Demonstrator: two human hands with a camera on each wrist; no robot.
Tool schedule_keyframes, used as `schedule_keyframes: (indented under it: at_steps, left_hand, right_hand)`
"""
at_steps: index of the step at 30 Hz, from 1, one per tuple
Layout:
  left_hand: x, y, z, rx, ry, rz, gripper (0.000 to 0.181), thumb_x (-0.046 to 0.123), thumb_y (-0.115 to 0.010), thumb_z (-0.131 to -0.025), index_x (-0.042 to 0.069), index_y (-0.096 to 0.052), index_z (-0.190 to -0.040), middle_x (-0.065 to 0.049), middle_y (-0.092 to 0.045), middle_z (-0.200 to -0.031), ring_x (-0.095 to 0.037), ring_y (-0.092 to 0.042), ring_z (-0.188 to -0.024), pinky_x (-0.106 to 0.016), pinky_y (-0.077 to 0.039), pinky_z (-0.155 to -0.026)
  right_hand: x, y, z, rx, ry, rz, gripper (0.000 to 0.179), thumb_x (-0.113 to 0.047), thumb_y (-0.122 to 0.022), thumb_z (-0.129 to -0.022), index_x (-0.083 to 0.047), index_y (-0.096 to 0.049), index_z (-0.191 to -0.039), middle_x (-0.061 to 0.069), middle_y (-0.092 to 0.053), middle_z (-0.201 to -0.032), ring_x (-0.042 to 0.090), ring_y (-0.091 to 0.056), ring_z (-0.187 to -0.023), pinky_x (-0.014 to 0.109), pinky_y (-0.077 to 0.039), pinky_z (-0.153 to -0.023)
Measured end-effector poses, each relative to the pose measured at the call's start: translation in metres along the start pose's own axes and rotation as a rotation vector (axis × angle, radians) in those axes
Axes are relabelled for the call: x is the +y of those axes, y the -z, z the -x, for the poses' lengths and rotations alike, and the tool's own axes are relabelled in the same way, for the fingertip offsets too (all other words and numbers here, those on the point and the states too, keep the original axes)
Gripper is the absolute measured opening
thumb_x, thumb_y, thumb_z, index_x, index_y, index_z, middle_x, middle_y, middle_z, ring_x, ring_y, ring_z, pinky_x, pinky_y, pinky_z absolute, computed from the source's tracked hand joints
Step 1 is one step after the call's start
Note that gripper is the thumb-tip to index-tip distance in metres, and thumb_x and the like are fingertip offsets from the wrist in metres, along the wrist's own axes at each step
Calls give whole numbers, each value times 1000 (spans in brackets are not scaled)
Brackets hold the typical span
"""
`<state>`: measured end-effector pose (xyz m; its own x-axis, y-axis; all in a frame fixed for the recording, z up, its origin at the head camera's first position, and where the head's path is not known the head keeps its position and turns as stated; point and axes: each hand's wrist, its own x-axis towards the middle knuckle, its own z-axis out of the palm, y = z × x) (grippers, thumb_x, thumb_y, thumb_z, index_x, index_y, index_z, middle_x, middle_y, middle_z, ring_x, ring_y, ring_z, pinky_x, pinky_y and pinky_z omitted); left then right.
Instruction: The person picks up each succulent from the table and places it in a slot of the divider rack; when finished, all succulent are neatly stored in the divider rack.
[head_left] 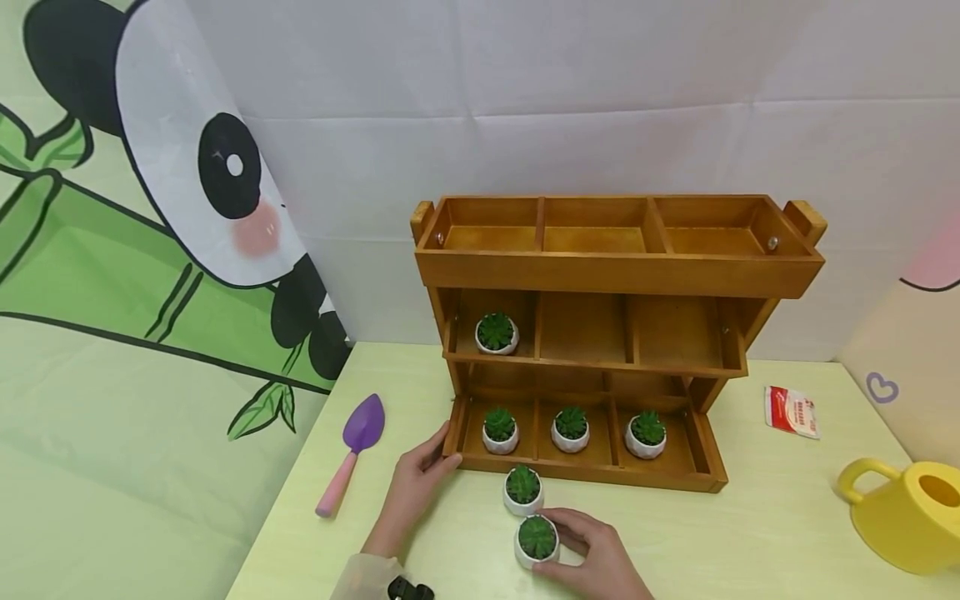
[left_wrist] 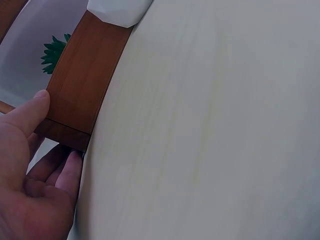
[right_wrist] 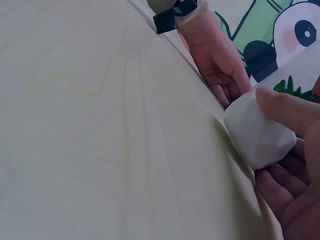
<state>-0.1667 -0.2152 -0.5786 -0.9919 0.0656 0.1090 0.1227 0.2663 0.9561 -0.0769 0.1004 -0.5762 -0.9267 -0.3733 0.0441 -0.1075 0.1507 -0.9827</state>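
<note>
Head view: right hand [head_left: 592, 554] curls round the small white faceted pot of green succulent [head_left: 537, 542] on the pale wooden table [head_left: 750, 533], just behind it a 2nd matching pot [head_left: 522, 488], while the left hand [head_left: 412, 487] pinches the front left corner of the 3-tier brown wooden shelf [head_left: 615, 267]. Left wrist view: thumb [left_wrist: 30, 112] lies on the shelf corner [left_wrist: 82, 85], fingers tucked beneath. Right wrist view: fingers [right_wrist: 290, 107] clamp the pot [right_wrist: 257, 130]; lifting it level and steadying the shelf seems wisest.
</note>
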Motion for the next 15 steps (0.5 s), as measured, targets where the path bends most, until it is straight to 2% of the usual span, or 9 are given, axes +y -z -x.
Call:
schedule_keyframes:
  at_steps: [5, 15]
  left_hand:
    - [-1, -1, 0, 1, -4, 7, 60, 25, -76, -98, 18, -54, -153, -3, -52, -153, -28, -53, -138, -36, -48, -109]
    - [-2, 0, 0, 2, -14, 2, 60, 27, -76, -98, 19, -55, -153, -2, -53, -153, -28, -53, -138, -38, -47, -109]
  right_hand:
    - [-4, 3, 1, 7, 22, 23, 58, -31, -93, -81, -15, -71, -132, 8, -67, -132, 13, -65, -121, 22, -53, -100]
    - [-18, 16, 0, 78, 31, 72, 60, -31, -94, -79, -15, -72, -132, 2, -70, -131, 14, -64, -123, 24, -53, -100]
